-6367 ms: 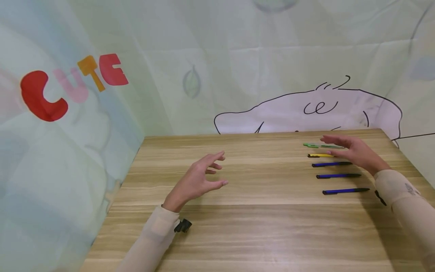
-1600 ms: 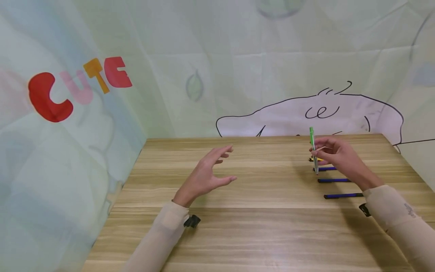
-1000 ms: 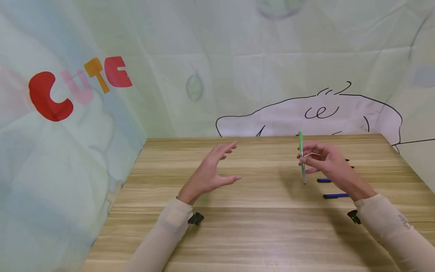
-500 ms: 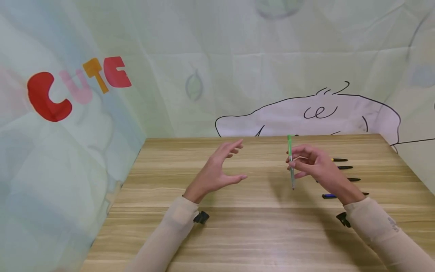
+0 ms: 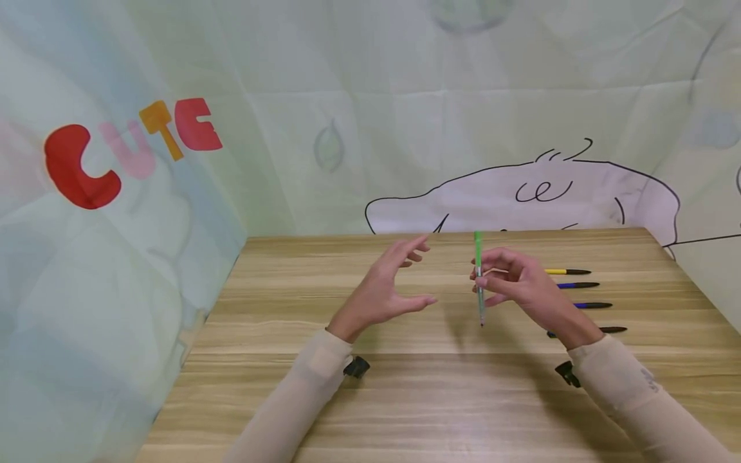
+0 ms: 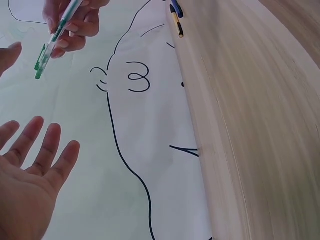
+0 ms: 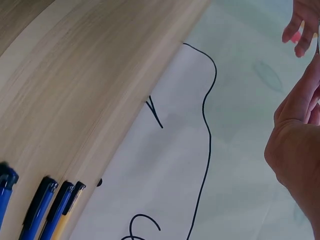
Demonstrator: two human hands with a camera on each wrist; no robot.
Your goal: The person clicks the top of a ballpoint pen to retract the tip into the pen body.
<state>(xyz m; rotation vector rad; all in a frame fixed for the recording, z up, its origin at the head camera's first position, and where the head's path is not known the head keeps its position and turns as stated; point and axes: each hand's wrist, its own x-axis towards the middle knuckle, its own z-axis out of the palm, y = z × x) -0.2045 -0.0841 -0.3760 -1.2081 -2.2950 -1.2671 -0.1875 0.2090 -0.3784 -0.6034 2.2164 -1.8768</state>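
Between the thumb and fingers of my right hand point(image 5: 518, 280) is a slim clear pen with a green top point(image 5: 478, 247), held nearly upright above the table point(image 5: 405, 405). Its green end points up and its tip down. My left hand point(image 5: 382, 289) hovers to the left of the pen, thumb and fingers spread apart, holding nothing. In the left wrist view the green pen point(image 6: 51, 46) shows its green clip, in front of the spread left fingers. In the right wrist view the right hand point(image 7: 297, 145) hides most of the pen.
Beyond the right hand lie a yellow pen point(image 5: 563, 272) and blue pens point(image 5: 586, 285) in a row on the wooden table, partly covered by the hand and wrist. A printed cloth backdrop point(image 5: 278, 161) stands behind and left of the table.
The green pen, first lying behind the yellow pen, was picked up by the right hand, turned upright and carried left. The left hand moved right, so the two hands are closer.
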